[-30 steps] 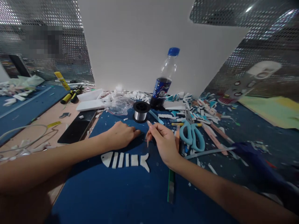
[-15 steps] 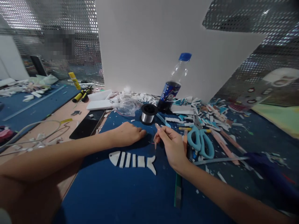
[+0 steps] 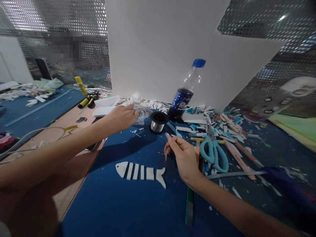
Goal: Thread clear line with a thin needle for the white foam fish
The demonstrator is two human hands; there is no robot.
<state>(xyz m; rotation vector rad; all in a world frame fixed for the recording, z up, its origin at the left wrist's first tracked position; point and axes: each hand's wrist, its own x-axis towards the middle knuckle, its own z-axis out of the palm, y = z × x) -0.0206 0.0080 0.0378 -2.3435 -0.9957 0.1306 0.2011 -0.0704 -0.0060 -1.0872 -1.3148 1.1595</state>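
Observation:
My left hand (image 3: 123, 115) hangs over the back left of the blue mat (image 3: 123, 207), beside a crumpled clear plastic bag (image 3: 142, 115). Its fingers are bent but apart, with no object visible in them. My right hand (image 3: 185, 158) rests on the mat, fingers curled and thumb pointing forward. Whatever thin thing those fingers may hold is too small to make out. Between the hands stands a black spool of silvery wire (image 3: 158, 123). In front lies a white fish cut into several pieces, from the head (image 3: 121, 169) to the tail (image 3: 161, 177).
Light-blue scissors (image 3: 213, 154) lie right of my right hand. A green-handled cutter (image 3: 189, 207) is below its wrist. Behind the spool stands a cola bottle (image 3: 181, 100). White and blue scraps (image 3: 224, 125) cover the back right. A white board (image 3: 158, 49) rises behind. Yellow-black tools (image 3: 87, 100) lie left.
My left hand has lifted from the mat and moved back and left toward the plastic bag. Small white bits now show left of the spool. My right hand has stayed nearly still.

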